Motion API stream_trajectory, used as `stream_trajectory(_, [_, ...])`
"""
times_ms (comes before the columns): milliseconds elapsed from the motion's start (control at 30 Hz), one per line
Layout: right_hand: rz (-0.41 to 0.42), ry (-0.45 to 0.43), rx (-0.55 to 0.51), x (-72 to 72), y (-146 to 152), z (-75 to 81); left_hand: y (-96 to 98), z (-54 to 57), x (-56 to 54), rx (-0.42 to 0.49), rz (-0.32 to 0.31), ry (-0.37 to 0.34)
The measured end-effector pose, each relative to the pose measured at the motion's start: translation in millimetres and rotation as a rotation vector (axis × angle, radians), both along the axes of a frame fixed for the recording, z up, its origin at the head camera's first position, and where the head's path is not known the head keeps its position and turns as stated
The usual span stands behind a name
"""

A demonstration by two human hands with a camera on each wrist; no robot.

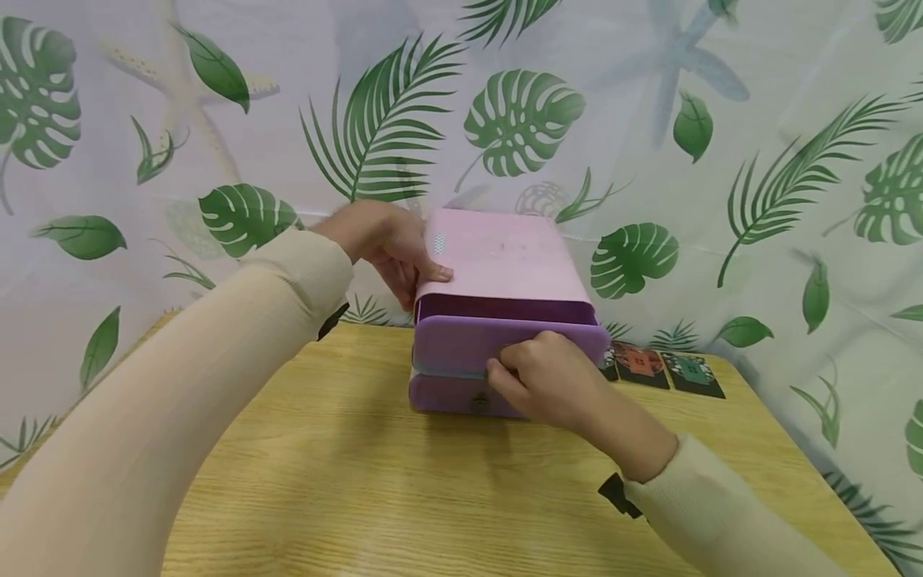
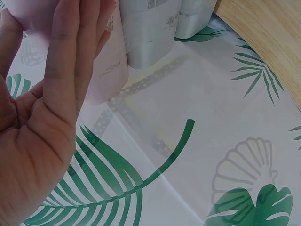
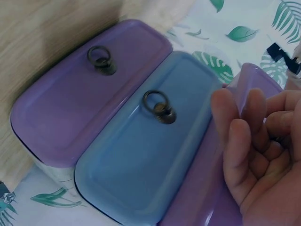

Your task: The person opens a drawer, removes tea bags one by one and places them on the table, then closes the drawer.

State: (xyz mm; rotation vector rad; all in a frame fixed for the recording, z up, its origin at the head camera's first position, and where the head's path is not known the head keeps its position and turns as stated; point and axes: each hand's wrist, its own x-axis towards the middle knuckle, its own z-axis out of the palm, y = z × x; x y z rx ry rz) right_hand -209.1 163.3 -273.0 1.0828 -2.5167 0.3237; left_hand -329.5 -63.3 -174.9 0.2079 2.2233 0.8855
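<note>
A small drawer unit with a pink top casing [image 1: 505,252] stands on the table against the patterned cloth. Its top purple drawer [image 1: 454,343] sticks out, leaving a dark gap under the casing. My left hand [image 1: 392,248] holds the casing's left edge, thumb on top and fingers down the side. With curled fingers, my right hand [image 1: 551,381] grips the middle of that drawer's front, hiding its pull. In the right wrist view, the blue drawer [image 3: 136,160] and the lower purple drawer [image 3: 80,108] are closed, each with a metal ring pull [image 3: 155,101].
A wood-grain table [image 1: 324,481] carries the unit. Several dark cards with coloured patterns, among them a green one [image 1: 692,373], lie right of it. White cloth [image 1: 274,48] printed with leaves and starfish hangs behind.
</note>
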Motion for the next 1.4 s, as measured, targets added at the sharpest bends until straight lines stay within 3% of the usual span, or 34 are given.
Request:
stream_trajectory(367, [-0.018, -0.038, -0.039, -28.4, 2.6, -2.3, 2.2, -2.7, -2.2, 0.001, -0.024, 0.013])
stream_trajectory(600, [-0.06, -0.02, -0.066, -41.6, 5.5, -6.9, -4.5, -12.0, -5.7, 0.079, -0.087, 0.052])
stream_trajectory(700, [-0.087, 0.013, -0.069, -40.9, 7.1, -13.0, -12.8, -24.2, -4.3, 0.129, -0.128, 0.064])
stream_trajectory(800, [-0.097, 0.06, -0.085, -36.4, 9.3, -20.6, -22.8, -42.2, -0.9, 0.194, -0.144, 0.015])
stream_trajectory(933, [-0.09, 0.121, -0.149, -30.1, 13.3, -28.5, -33.8, -68.0, 5.3, 0.287, -0.083, -0.042])
stream_trajectory(1000, [-0.074, 0.138, -0.183, -27.3, 16.1, -32.9, -37.8, -81.2, 9.2, 0.32, -0.039, -0.046])
stream_trajectory(1100, [-0.03, 0.179, -0.207, -21.4, 21.8, -41.7, -39.7, -100.9, 15.8, 0.348, -0.021, -0.048])
stream_trajectory(1233, [0.042, 0.275, -0.139, -12.5, 27.2, -54.9, -34.9, -121.8, 26.2, 0.397, -0.008, -0.045])
stream_trajectory(1400, [0.047, 0.289, 0.031, -8.8, 26.2, -69.0, -27.4, -137.2, 37.8, 0.514, 0.143, -0.013])
